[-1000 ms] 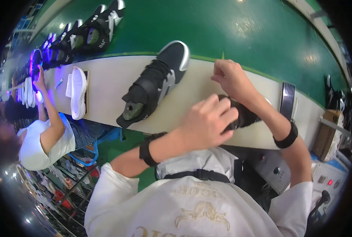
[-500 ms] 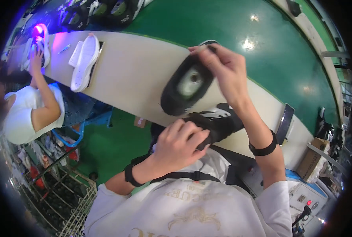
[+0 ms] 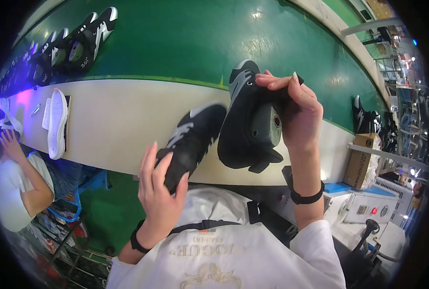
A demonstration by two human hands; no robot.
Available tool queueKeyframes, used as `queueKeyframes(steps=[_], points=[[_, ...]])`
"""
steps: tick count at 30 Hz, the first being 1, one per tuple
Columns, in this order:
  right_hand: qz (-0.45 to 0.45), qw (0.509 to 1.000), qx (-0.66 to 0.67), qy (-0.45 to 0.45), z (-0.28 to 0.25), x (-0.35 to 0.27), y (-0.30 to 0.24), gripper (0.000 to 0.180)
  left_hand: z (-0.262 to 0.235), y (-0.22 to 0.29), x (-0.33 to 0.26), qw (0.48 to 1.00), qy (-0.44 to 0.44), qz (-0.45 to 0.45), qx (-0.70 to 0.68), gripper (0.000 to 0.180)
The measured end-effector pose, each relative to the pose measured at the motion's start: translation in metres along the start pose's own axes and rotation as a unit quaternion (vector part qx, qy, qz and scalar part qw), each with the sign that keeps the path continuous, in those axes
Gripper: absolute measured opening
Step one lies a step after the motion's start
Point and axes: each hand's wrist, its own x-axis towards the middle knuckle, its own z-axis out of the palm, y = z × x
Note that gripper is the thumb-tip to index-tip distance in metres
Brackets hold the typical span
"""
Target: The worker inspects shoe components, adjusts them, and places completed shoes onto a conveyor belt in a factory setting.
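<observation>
Shoe handling is the step in hand: the right hand (image 3: 296,108) has a black shoe on its last (image 3: 250,125) lifted off the white bench (image 3: 118,125), fingers clamped over the heel and upper so the opening and the grey last inside face the camera. The left hand (image 3: 159,185) lies on a second black shoe with white stripes (image 3: 190,139), which rests on the bench at its near edge, toe pointing toward the far edge; the fingers are curled round its heel end, closed on it.

Judging by the grips, the lifted shoe is being turned over for a look, and the next move would call for a steady hold with the right hand, since the last makes the shoe heavy, while the left keeps its shoe from sliding off the near edge.

Compared with half a second ago, the lifted shoe has come lower and nearer the person's chest, and more of its side shows. The left hand's shoe now shows more fully.

Farther along the bench toward its left end lies a white sole (image 3: 58,123), beside a co-worker's hand (image 3: 9,144). More black shoes (image 3: 79,43) stand in a row on the green belt (image 3: 185,43) beyond the far edge.
</observation>
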Motion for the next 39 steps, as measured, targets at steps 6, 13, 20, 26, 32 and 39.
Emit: queueKeyframes(steps=[6, 13, 20, 26, 32, 39], points=[[0.033, 0.999, 0.019, -0.003, -0.014, -0.016, 0.018, 0.042, 0.023, 0.016, 0.048, 0.994, -0.059, 0.022, -0.091, 0.045], [0.078, 0.995, -0.025, -0.060, -0.016, -0.019, 0.027, 0.040, 0.031, -0.002, 0.102, 0.970, -0.081, 0.205, -0.103, 0.030], [0.119, 0.989, -0.024, -0.081, -0.020, -0.020, 0.030, 0.040, 0.042, -0.009, 0.121, 0.956, -0.163, 0.089, -0.228, 0.023], [0.117, 0.987, -0.046, -0.098, -0.022, -0.024, 0.034, 0.041, 0.048, -0.005, 0.121, 0.938, -0.182, -0.023, -0.294, 0.031], [0.020, 0.964, -0.243, -0.108, -0.013, -0.041, 0.045, 0.038, 0.052, -0.005, 0.108, 0.957, -0.137, -0.010, -0.255, 0.030], [0.016, 0.940, -0.331, 0.085, 0.027, -0.114, 0.077, 0.092, 0.040, 0.017, 0.054, 0.974, -0.155, 0.038, -0.160, 0.074]])
